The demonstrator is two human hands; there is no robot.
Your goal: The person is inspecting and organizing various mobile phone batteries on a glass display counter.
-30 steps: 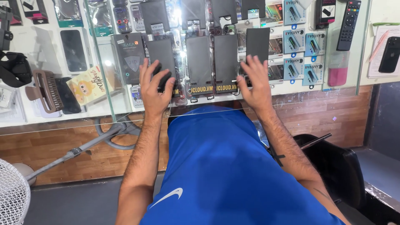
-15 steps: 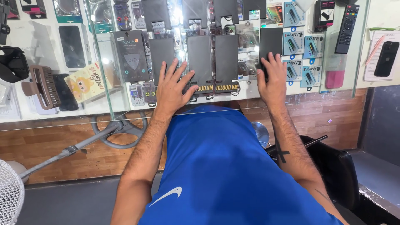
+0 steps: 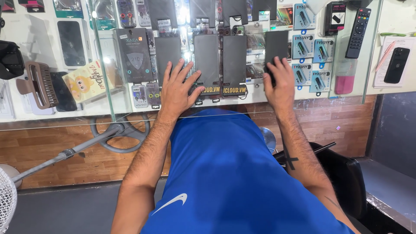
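Observation:
My left hand point(image 3: 178, 89) lies flat on the glass counter top point(image 3: 108, 104) with its fingers spread, holding nothing. Its fingertips reach over a dark flat pack point(image 3: 167, 54) in the display. My right hand point(image 3: 279, 84) rests on the glass further right, fingers close together. Those fingertips touch the near end of a dark flat rectangle point(image 3: 276, 43). Between the two hands lie two more dark rectangular packs point(image 3: 220, 60) side by side. My blue shirt point(image 3: 229, 173) fills the lower middle of the view.
Several small packaged accessories fill the glass case. A black remote point(image 3: 357, 32), a pink bottle point(image 3: 344, 80) and a black phone on paper point(image 3: 395, 65) lie at the right. A yellow box point(image 3: 89, 82) sits left. Below are a grey pole point(image 3: 65, 154), a white fan point(image 3: 6, 203) and a black chair point(image 3: 342, 173).
My left hand slid right along the glass and spread its fingers. My right hand moved right, and the dark rectangle under its fingertips shifted right with it.

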